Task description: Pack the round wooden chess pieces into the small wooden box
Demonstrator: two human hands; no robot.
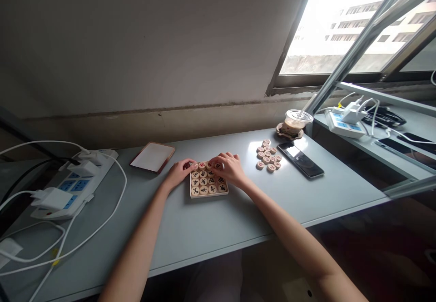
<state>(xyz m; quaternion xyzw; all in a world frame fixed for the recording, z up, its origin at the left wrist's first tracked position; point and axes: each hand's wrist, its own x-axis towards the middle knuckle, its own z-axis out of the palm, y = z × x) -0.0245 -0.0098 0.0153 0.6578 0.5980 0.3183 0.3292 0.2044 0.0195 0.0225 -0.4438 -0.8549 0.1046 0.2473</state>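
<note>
Forearms (289,215) closest; left grip (177,173), right grip (231,168): pinching, I can't tell. Box (209,196) between looks mostly filled; pieces (266,160) rightward lie outside.

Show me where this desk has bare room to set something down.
Bare desk lies between the box of pieces and the front edge, and between the right forearm, loose pieces and phone. The power strip and cables crowd the left end.

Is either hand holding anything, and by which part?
Cannot be told: the left hand is at the far left corner of the box, the right hand over its far right pieces.
</note>
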